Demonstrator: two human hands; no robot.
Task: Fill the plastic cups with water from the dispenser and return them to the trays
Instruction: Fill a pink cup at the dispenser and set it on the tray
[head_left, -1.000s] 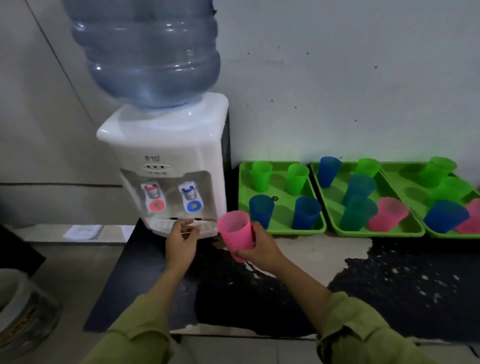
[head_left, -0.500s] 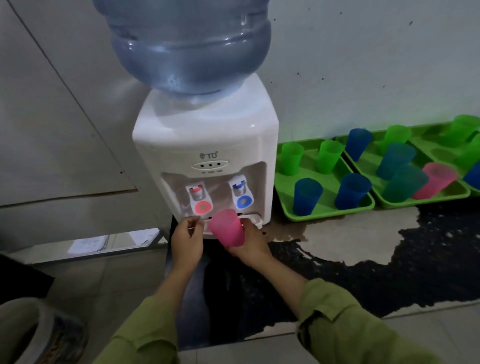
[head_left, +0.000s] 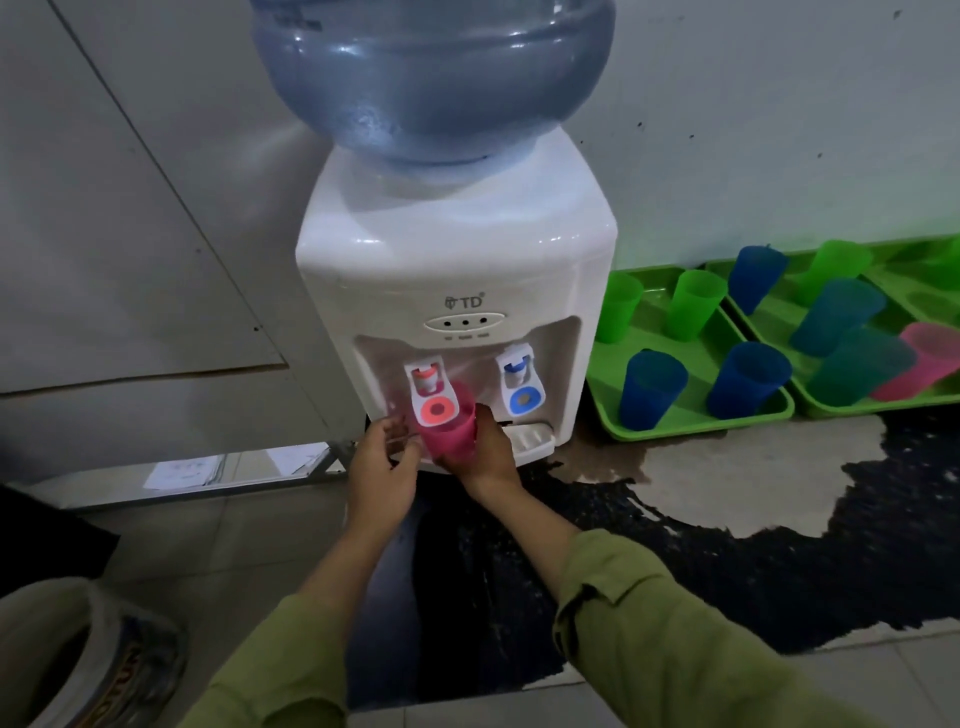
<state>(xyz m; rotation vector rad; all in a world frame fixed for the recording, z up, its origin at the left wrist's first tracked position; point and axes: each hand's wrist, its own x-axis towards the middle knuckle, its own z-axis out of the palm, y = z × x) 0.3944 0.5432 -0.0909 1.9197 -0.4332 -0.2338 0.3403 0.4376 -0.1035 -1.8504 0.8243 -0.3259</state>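
Your right grip (head_left: 483, 452) curls round the pink cup (head_left: 451, 434), held under the red tap (head_left: 434, 397) of the dispenser (head_left: 457, 260), which hides part of its rim. Your left grip (head_left: 384, 460) sits just beside it, fingers bent; hold unclear. Green trays (head_left: 696, 425) of cups (head_left: 652, 389) stand rightward, outer one cut off.

Head view — close, downward, dispenser-facing (head_left: 457, 291)
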